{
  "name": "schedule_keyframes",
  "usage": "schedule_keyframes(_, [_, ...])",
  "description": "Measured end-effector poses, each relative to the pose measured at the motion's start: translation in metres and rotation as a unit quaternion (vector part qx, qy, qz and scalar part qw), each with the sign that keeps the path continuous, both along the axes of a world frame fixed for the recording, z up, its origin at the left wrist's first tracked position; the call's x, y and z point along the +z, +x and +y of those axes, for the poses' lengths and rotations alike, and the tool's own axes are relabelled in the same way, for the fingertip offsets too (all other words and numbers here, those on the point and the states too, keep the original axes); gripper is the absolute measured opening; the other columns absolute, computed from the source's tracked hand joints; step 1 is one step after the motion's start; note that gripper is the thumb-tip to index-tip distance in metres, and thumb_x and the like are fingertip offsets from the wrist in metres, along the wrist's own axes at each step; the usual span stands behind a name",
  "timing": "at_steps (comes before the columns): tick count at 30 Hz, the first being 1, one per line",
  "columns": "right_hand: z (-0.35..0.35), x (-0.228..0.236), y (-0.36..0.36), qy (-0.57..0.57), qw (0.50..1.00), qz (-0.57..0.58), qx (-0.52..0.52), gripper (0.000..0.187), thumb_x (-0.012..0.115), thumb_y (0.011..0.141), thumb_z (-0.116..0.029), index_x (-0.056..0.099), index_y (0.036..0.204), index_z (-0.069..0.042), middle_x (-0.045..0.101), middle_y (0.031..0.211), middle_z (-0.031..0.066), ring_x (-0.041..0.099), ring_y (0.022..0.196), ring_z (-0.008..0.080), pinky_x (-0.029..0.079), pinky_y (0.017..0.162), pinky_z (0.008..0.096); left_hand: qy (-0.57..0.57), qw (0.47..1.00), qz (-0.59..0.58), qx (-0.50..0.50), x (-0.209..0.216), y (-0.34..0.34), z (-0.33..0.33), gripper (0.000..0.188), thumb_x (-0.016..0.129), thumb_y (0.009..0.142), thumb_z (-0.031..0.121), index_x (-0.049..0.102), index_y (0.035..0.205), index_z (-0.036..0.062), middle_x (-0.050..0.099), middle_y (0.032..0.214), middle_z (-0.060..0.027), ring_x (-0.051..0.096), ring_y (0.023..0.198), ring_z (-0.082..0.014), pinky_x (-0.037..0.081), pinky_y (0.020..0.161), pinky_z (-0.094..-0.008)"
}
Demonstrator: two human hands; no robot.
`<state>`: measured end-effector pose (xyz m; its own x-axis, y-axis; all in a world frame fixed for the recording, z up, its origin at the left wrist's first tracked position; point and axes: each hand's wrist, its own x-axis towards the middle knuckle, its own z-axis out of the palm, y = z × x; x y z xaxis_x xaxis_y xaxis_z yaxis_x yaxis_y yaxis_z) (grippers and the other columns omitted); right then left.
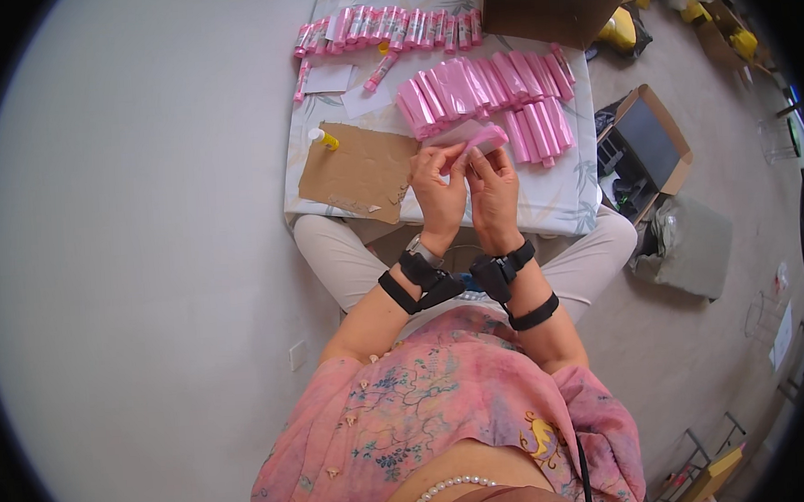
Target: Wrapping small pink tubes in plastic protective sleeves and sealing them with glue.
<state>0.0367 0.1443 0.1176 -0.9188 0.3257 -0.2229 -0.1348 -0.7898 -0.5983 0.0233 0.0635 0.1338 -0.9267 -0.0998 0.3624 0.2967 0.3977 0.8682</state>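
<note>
Over the near part of the table, my left hand (438, 193) and my right hand (494, 193) are close together, thumbs and fingers closed on a pink plastic roll (489, 138). The roll looks partly loosened at its upper end. White paper (450, 135) shows just beyond my left fingers; whether it touches the roll I cannot tell. Several plain pink rolls (453, 89) lie side by side beyond my hands, with a second group (539, 132) to the right. To the left, a glue stick (323, 140) with a white cap and yellow body rests on a brown cardboard sheet (357, 167).
Labelled pink rolls (408, 28) line the table's far side. White paper slips (329, 78) lie left of centre. A cardboard box (548, 7) stands at the far right corner. On the floor to the right are an open carton (674, 155) and a grey-green cushioned stool (688, 250).
</note>
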Motion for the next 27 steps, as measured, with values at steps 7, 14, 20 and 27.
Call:
schedule_keyframes(7, [0.0027,0.0016,0.0008,0.009,1.000,0.012,-0.013,0.030,0.068,0.099,-0.001,0.059,0.128,0.000,0.067,0.118,0.0066,0.065,0.107,0.0144,0.055,0.092,0.0301,-0.040,0.999,0.007,0.014,-0.0019,0.0039,0.0012,0.015,0.079,0.091,0.015,0.081,0.106,0.0120,0.068,0.095,-0.0029,0.056,0.095,-0.0217,0.044,0.076,-0.0342])
schedule_keyframes(14, [0.0002,0.0089,-0.0013,0.036,0.999,-0.003,-0.027,0.030,0.068,0.099,-0.004,0.058,0.127,-0.001,0.067,0.116,0.0065,0.065,0.104,0.0135,0.055,0.087,0.0299,-0.036,0.999,-0.003,0.028,-0.0004,0.0055,0.0042,0.017,0.078,0.092,0.015,0.081,0.109,0.0135,0.068,0.095,-0.0017,0.056,0.095,-0.0212,0.045,0.073,-0.0334])
schedule_keyframes(20, [0.0016,0.0081,-0.0032,0.076,0.997,-0.013,-0.024,0.028,0.067,0.100,-0.007,0.059,0.126,-0.001,0.069,0.113,0.0055,0.065,0.101,0.0126,0.054,0.085,0.0299,-0.030,0.999,-0.010,0.020,0.0008,0.0046,0.0043,0.016,0.077,0.092,0.014,0.081,0.107,0.0125,0.068,0.098,-0.0024,0.059,0.097,-0.0225,0.048,0.078,-0.0343])
schedule_keyframes(27, [-0.0013,0.0075,-0.0080,0.086,0.996,-0.019,-0.028,0.027,0.067,0.100,-0.007,0.060,0.125,0.000,0.069,0.113,0.0055,0.065,0.099,0.0126,0.054,0.084,0.0300,0.063,0.996,-0.035,0.054,-0.0023,0.0047,0.0093,0.014,0.079,0.091,0.014,0.080,0.103,0.0090,0.067,0.099,-0.0056,0.060,0.105,-0.0217,0.048,0.089,-0.0353])
